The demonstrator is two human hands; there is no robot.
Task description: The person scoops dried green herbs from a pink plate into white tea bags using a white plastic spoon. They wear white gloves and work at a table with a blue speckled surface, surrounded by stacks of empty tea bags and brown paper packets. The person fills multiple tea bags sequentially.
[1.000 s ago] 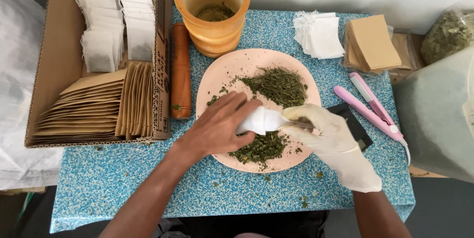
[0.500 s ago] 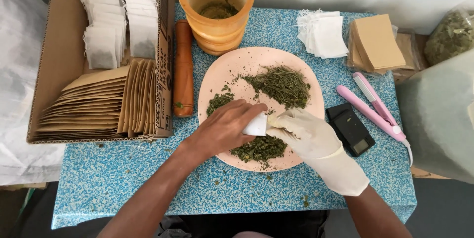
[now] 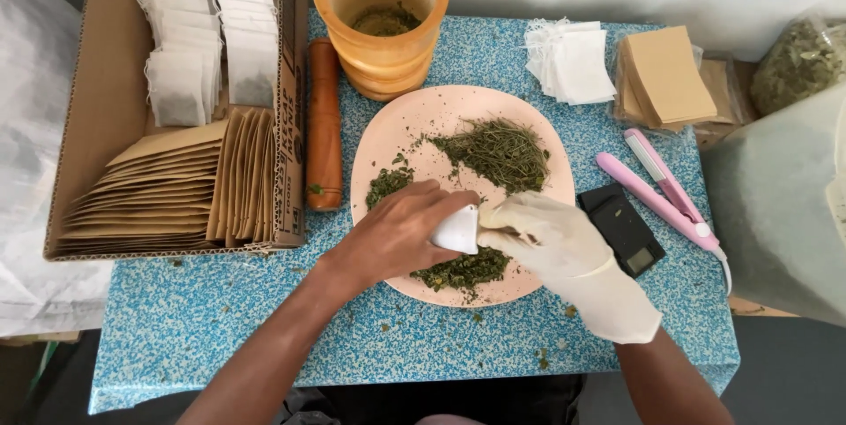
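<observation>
Item: 1 white tea bag (image 3: 456,231) — over the pink plate (image 3: 538,138), above crushed dried herbs (image 3: 463,270). Your bare left hand (image 3: 397,235) and gloved right hand (image 3: 542,235) both pinch it closed-fingered. Likely light, soft, tearable — grip its edges.

From my remote feed this looked like a small home packing workshop for herbal tea. A blue speckled bench (image 3: 220,328) carried a pink plate (image 3: 414,134) of dried green herbs (image 3: 498,152), an orange mortar (image 3: 383,19) with its wooden pestle (image 3: 323,125), and a cardboard box (image 3: 88,108) stocked with filled white sachets (image 3: 181,81) and brown paper envelopes (image 3: 167,187). Empty sachets (image 3: 573,63), a small black scale (image 3: 626,231) and a pink heat sealer (image 3: 661,191) lay alongside.
</observation>
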